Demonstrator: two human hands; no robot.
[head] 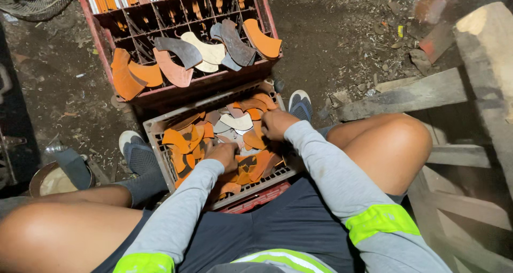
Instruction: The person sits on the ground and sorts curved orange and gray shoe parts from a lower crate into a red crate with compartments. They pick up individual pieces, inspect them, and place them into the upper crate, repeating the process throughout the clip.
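A grey slatted crate (155,127) sits between my feet, filled with several curved orange, brown and pale leather pieces (184,140). My left hand (223,154) reaches into the middle of the pile, fingers curled down among the orange pieces. My right hand (275,123) is at the crate's right side, fingers closed on pieces there. What either hand grips is hidden by the knuckles. Both arms wear grey sleeves with yellow-green bands.
Beyond it stands a red divided crate (270,16) with larger curved pieces laid across its near edge and stacked pieces in its far compartments. A round tin (51,179) is at my left. Wooden planks (417,94) lie to the right on dirt floor.
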